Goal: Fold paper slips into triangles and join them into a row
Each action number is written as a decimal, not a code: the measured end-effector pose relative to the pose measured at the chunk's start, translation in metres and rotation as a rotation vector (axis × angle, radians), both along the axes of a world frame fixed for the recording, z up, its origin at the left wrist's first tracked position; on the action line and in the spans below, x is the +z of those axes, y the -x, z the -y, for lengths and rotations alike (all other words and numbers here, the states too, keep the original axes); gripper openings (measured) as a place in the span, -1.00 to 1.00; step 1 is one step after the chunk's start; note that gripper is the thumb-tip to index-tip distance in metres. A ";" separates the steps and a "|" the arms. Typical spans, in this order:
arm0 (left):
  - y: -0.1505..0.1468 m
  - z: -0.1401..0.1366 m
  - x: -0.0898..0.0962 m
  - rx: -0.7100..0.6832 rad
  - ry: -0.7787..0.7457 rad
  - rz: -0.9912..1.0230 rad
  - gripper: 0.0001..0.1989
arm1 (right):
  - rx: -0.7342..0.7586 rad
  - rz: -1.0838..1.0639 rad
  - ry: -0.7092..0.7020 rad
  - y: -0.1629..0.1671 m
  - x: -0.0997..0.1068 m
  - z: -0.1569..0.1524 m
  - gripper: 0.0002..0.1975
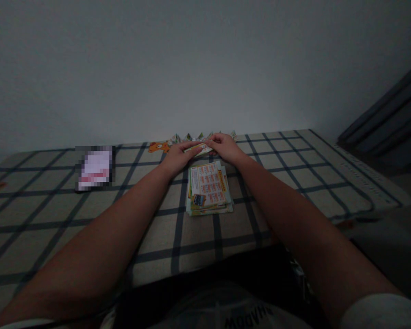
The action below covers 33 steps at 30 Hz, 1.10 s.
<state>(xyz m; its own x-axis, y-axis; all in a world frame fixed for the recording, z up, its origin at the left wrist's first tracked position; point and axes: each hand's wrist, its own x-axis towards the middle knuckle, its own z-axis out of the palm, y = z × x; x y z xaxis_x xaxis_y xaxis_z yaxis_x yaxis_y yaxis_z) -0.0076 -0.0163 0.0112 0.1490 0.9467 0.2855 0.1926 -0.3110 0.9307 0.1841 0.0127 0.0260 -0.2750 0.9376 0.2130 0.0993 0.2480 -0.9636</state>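
My left hand and my right hand are together near the back of the table, on a small printed paper. The left fingers are pressed over its left part, while the right thumb and fingers close on its right side. Some fingertips are hidden. Just nearer to me lies a stack of printed papers, its sheets slightly out of line. Behind my hands stands a row of several pointed folded paper pieces, partly covered by the right hand.
A checked cloth with a printed orange bear covers the table. At the left lies a blurred-out phone-like device. A pale wall rises behind the table, and dark folded fabric hangs at the right.
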 end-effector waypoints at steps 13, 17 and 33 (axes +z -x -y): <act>0.006 -0.012 -0.007 -0.049 0.059 0.117 -0.57 | 0.019 -0.046 0.021 0.002 0.001 0.001 -0.92; 0.004 -0.013 -0.008 -0.026 0.019 0.124 -0.53 | -0.010 -0.022 0.011 0.003 0.003 0.004 -0.93; 0.003 -0.008 -0.004 -0.073 0.093 0.060 -0.54 | -0.023 -0.003 -0.115 0.002 0.001 0.000 -0.93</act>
